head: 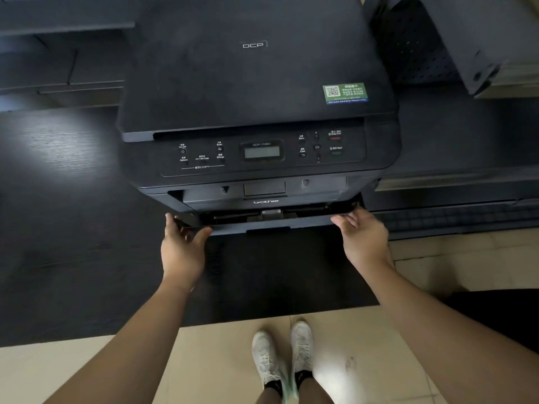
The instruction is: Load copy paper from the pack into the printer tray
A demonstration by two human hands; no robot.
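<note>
A black Brother printer (256, 91) stands on a dark desk (64, 228). Its paper tray (271, 225) sticks out a little at the bottom front, and a narrow gap shows above its front edge. My left hand (182, 246) grips the tray's left front corner, thumb on the front face and fingers over the corner. My right hand (361, 234) holds the tray's right front corner, fingers curled over its edge. No paper pack is in view, and I cannot see any paper inside the tray.
A dark perforated box (431, 39) stands at the back right. A black keyboard (455, 220) lies right of the printer at the desk edge. Shelves (58, 53) sit at the back left. Below the desk edge are beige floor tiles (204, 368) and white shoes (283, 351).
</note>
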